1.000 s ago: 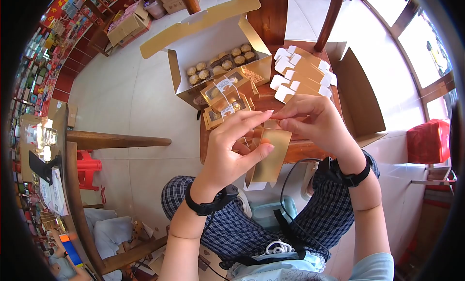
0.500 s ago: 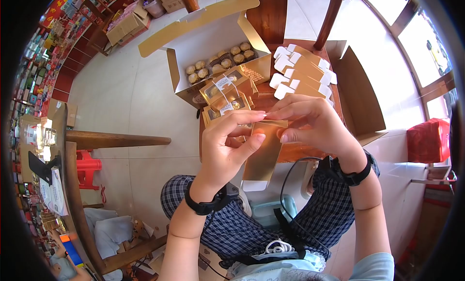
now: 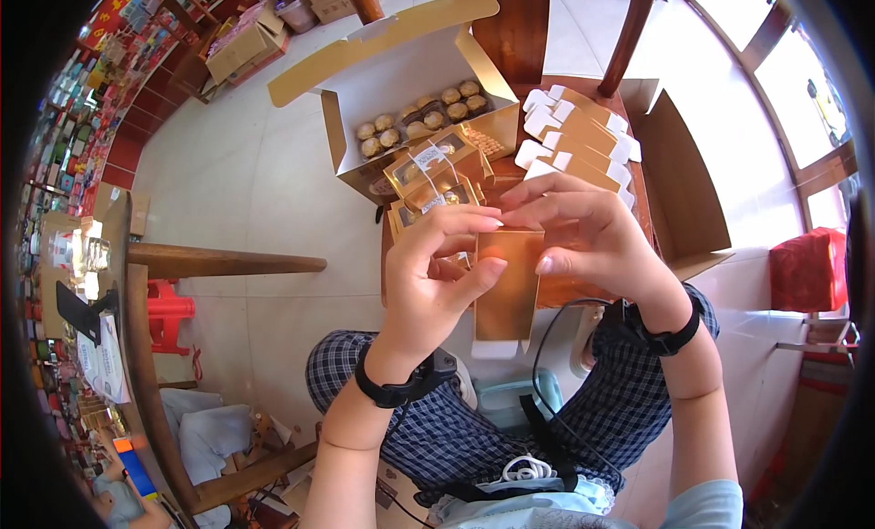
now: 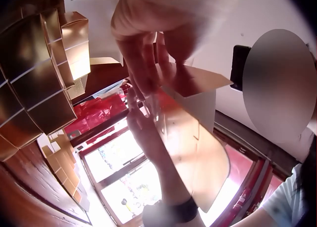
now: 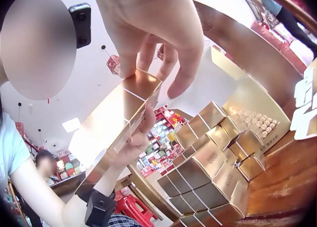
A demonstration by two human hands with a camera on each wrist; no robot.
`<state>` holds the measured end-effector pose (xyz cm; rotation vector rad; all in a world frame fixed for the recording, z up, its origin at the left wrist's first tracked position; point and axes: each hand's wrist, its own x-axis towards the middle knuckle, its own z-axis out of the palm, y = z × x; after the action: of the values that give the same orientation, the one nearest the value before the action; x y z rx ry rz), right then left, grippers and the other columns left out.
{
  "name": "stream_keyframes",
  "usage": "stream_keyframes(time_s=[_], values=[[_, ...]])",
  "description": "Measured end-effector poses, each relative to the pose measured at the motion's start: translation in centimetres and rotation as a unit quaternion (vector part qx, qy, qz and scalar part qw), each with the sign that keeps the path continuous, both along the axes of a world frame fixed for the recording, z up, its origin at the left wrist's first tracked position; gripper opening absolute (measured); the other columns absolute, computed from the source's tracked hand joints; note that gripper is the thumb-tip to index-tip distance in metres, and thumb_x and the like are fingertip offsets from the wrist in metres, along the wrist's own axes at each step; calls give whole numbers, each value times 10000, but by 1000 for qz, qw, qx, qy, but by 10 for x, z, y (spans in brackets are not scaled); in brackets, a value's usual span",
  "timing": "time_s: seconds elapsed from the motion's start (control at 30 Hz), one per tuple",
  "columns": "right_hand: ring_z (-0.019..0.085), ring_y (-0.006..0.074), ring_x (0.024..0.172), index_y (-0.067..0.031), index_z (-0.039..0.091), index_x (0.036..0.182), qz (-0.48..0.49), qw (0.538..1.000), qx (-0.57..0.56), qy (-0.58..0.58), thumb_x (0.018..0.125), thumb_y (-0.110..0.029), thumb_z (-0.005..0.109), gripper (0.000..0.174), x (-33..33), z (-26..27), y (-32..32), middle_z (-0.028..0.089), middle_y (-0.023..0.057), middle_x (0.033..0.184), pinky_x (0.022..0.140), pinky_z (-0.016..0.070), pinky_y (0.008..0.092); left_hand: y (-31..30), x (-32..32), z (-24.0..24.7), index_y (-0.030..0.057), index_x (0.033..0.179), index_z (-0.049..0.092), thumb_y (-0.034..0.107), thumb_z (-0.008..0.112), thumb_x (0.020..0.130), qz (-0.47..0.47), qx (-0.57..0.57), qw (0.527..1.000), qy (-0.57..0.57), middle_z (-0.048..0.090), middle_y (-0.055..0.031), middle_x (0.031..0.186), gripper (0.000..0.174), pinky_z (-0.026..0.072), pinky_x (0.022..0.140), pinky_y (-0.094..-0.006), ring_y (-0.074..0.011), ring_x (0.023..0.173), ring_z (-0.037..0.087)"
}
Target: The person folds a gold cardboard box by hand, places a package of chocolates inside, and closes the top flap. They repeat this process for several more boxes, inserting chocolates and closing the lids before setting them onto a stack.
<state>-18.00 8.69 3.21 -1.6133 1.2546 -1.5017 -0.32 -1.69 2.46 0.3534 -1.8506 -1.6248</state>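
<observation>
Both hands are at a narrow gold carton (image 3: 506,297), held in front of the body with a white flap at its lower end. My left hand (image 3: 436,269) grips its left side, thumb on the near face and fingers behind. My right hand (image 3: 592,228) bends over the upper right corner, thumb by the right edge and fingertips along the top. In the right wrist view, the right thumb presses the end of the carton (image 5: 116,115) while a forefinger stands off it. A gold flap (image 4: 203,81) sticks out beneath the left hand in the left wrist view.
Behind the hands, gold window boxes (image 3: 433,169) with white bands are stacked on a wooden stool (image 3: 556,292). A large open gold box (image 3: 365,174) of wrapped round sweets stands there too. Flat gold carton blanks (image 3: 583,137) lie right of it, beside an open brown cardboard box (image 3: 679,174).
The carton has turned from slanting to nearly straight in the head view. The fingertips, bunched together above its top, have spread apart, and the right thumb has moved to its right edge.
</observation>
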Motion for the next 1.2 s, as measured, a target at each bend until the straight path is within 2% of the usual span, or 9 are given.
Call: stream_keyframes(time_s=[0.13,0.27,0.37,0.5,0.6,0.77,1.0,1.1,1.2], values=[[559,208,1075,-28,512,1243,9,977,140,-163,744,28,685,531,12,17,9,564,98,1110,862,505,313,8,-3,8,-14,1139,482,378,659,830,55,10,996,69,542,-144,1119,530,535,685,-244,-200,921,618],[562,232,1062,-9,459,1259,-152,985,-57,-52,659,129,659,648,19,54,24,548,87,1147,859,509,351,-3,4,10,-29,1253,399,577,527,840,171,-74,977,107,533,-138,1120,745,529,629,-255,-195,894,609],[594,228,939,-93,622,1084,-260,885,-185,339,625,-10,745,482,23,56,37,636,45,982,797,477,323,-12,26,17,-6,1347,328,673,421,832,-107,117,987,-9,532,-148,1152,857,483,838,-320,-188,979,574],[552,141,952,-164,644,1024,-131,831,-325,432,735,-106,639,295,43,30,24,621,-44,1002,839,470,297,8,21,27,-44,1365,289,677,412,823,-249,390,885,43,425,-239,1320,910,426,957,-361,-287,1170,484],[524,126,983,-206,635,1035,-89,810,-321,483,771,-93,586,291,57,24,21,586,-54,1039,864,472,292,3,24,25,-32,1353,309,590,499,833,-245,382,891,-17,454,-228,1284,833,442,936,-369,-291,1116,517],[544,231,986,-183,599,1072,-81,913,-183,355,739,-47,613,361,45,64,0,546,41,1068,814,497,370,-19,33,26,2,1295,379,418,658,805,-137,328,930,93,552,-166,1113,701,504,770,-332,-216,901,604],[612,242,869,-24,606,1024,-63,939,165,294,817,9,541,219,-29,20,-166,636,115,913,786,486,330,-67,59,14,34,1286,414,511,498,846,-131,386,879,245,550,-231,1087,654,492,708,-399,-327,820,587],[606,226,889,-48,626,1025,-24,917,192,348,801,-57,575,230,-49,-20,-224,644,108,951,793,484,333,-79,66,11,40,1274,429,506,502,846,-133,372,879,268,556,-220,1070,637,492,690,-399,-330,799,589],[601,227,898,-74,632,1047,23,813,306,494,766,-117,605,286,-46,-39,-242,649,100,978,785,478,343,-83,76,20,67,1327,370,577,495,814,-59,335,917,207,534,-121,1033,735,405,696,-411,-250,752,530]])
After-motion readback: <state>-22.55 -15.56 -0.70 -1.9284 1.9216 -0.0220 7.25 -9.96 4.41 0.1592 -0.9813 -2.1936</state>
